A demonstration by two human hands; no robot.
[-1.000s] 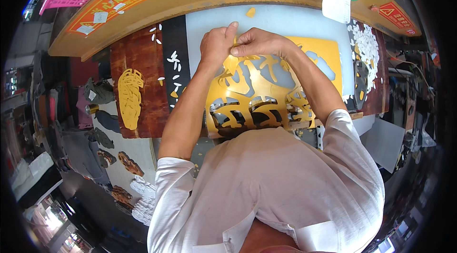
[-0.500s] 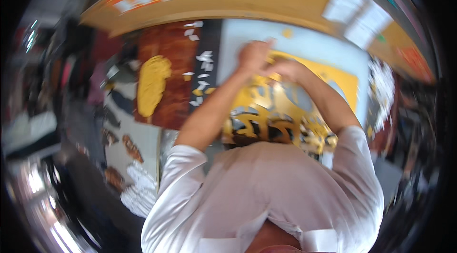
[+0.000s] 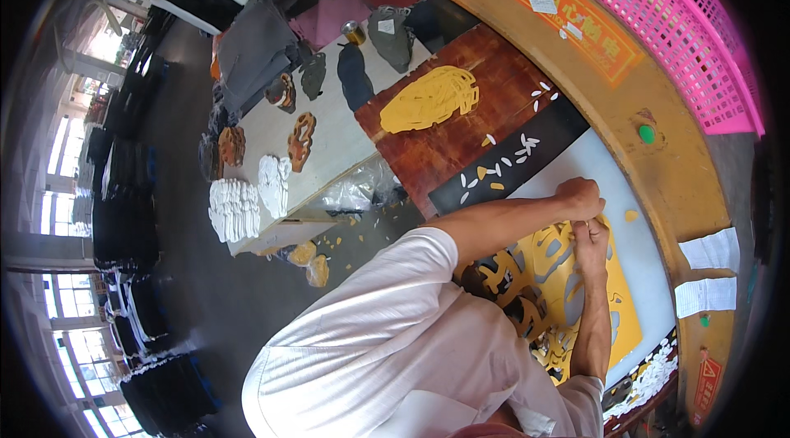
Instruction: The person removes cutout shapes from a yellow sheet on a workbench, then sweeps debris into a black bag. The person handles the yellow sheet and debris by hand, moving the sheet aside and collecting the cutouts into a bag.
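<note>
Where left hand (image 3: 579, 198) and right hand (image 3: 592, 239) meet, yellow sheet (image 3: 625, 329), many curved openings, each grip's hold unclear

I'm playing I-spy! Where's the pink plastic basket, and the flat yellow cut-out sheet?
Pink plastic basket (image 3: 658, 30): head view, on its side wall.
Flat yellow cut-out sheet (image 3: 625, 328): head view, on its solid margin.

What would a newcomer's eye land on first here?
Probably the bright pink mesh basket at the upper right. Next comes the yellow sheet full of cut-out shapes at the lower right, with the left hand and right hand close together near its edge. Then a yellow pile stands out on the reddish-brown board, upper middle.
</note>
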